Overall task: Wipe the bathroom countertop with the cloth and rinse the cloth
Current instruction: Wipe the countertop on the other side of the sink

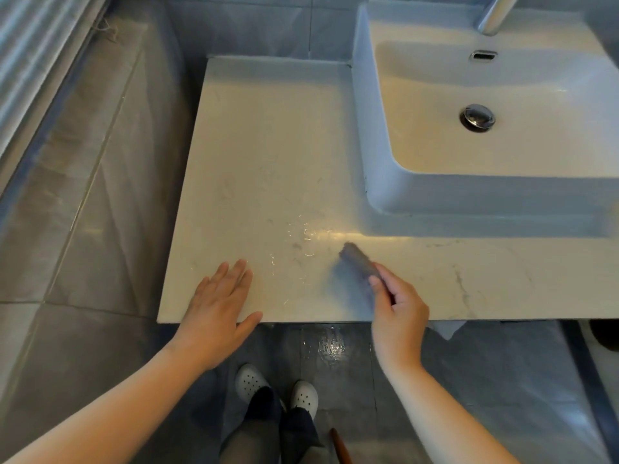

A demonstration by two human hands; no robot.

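We stood in a bathroom, a white vessel basin (pixel 385 135) with chrome drain (pixel 477 117) and tap (pixel 495 15) sat on our pale stone-look table (pixel 268 145), grey tiled wall (pixel 268 25) behind it, grey tiled floor (pixel 485 380) beneath us, our white clogs (pixel 249 381) on it.

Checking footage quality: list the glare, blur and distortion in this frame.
Head view: warm glare streaks the countertop by the sink's front corner; the floor below glints too; the cloth in the right hand is motion-blurred, with a smeared shadow; the left hand lies flat and sharp; the wide lens stretches the sink toward the frame edge.
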